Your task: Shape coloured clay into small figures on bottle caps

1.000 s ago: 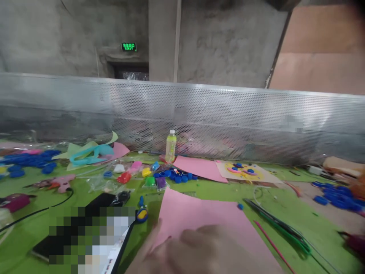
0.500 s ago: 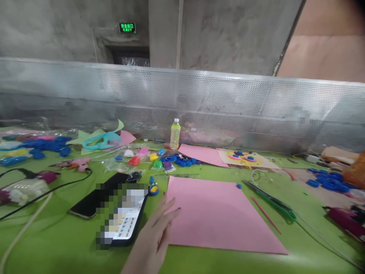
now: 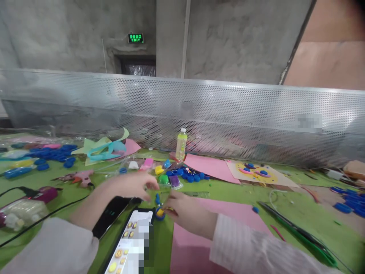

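My right hand [image 3: 189, 213] reaches in over the pink sheet [image 3: 185, 249], its fingers bent together at a small blue bottle cap [image 3: 160, 214] with yellow material inside. The fingertips are at the cap's right edge; whether they grip it or something small I cannot make out. Across from it, my left hand [image 3: 134, 185] hovers above the black phone [image 3: 111, 215], fingers curved and thumb apart, with nothing visible in them. Below the cap lies a second phone [image 3: 129, 238] with a lit screen showing yellow round pictures. Small blue pieces [image 3: 157, 198] lie just behind the cap.
Behind the hands lie colored clay packets [image 3: 174, 181], blue caps [image 3: 189, 174] and a drink bottle [image 3: 181, 144]. Scissors [image 3: 299, 232] with green handles lie right, a pink glue gun [image 3: 81, 177] left. A decorated sheet [image 3: 264, 173] lies near the perforated metal screen [image 3: 216, 114].
My left hand has left the pink sheet's edge and moved up and left over the phones. My right hand has entered from the right to the blue cap. The view has shifted.
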`<control>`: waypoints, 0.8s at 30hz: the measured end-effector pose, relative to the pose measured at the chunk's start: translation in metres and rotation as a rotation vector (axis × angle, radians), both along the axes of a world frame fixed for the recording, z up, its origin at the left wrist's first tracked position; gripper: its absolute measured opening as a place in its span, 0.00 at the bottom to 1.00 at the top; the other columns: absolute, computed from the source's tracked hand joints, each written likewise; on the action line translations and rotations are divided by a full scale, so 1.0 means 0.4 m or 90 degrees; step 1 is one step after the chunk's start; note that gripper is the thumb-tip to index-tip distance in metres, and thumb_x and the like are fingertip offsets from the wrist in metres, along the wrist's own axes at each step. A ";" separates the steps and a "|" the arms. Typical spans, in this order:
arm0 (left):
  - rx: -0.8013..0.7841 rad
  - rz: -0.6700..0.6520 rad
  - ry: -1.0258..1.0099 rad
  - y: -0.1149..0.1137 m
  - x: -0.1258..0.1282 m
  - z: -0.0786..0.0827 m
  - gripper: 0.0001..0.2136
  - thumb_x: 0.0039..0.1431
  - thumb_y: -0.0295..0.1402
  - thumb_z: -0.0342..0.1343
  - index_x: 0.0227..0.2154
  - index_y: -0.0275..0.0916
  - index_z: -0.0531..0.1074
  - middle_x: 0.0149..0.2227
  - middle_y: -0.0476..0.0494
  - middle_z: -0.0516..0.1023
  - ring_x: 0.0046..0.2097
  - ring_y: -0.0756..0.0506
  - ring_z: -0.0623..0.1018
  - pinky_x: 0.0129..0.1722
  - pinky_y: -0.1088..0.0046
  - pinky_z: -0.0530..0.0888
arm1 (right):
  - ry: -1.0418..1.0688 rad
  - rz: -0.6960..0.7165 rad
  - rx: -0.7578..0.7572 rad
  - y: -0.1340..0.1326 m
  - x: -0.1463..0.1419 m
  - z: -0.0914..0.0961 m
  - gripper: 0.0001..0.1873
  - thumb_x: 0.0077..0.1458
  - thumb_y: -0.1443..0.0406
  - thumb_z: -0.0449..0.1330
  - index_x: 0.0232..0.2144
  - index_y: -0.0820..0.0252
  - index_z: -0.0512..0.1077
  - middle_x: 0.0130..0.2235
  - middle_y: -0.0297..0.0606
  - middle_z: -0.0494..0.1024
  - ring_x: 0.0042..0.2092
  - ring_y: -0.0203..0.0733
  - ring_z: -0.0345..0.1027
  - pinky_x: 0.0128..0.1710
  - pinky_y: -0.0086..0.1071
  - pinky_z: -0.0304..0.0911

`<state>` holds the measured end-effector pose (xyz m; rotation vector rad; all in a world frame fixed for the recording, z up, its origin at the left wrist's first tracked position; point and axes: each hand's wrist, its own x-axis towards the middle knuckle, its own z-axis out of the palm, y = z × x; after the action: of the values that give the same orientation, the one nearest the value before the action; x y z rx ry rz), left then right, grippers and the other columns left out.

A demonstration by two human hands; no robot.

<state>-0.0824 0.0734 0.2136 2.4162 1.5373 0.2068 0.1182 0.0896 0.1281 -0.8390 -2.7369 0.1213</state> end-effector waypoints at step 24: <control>-0.122 -0.189 -0.015 0.105 0.001 -0.228 0.09 0.47 0.28 0.66 0.33 0.38 0.74 0.39 0.46 0.73 0.46 0.43 0.71 0.45 0.70 0.68 | 0.170 0.019 -0.130 0.088 -0.011 -0.218 0.10 0.63 0.66 0.56 0.42 0.50 0.76 0.37 0.35 0.69 0.40 0.38 0.67 0.36 0.30 0.66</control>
<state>-0.0820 0.1152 0.1225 2.4374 1.1132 0.0250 0.1139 0.1250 0.0408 -0.7712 -2.5143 0.4888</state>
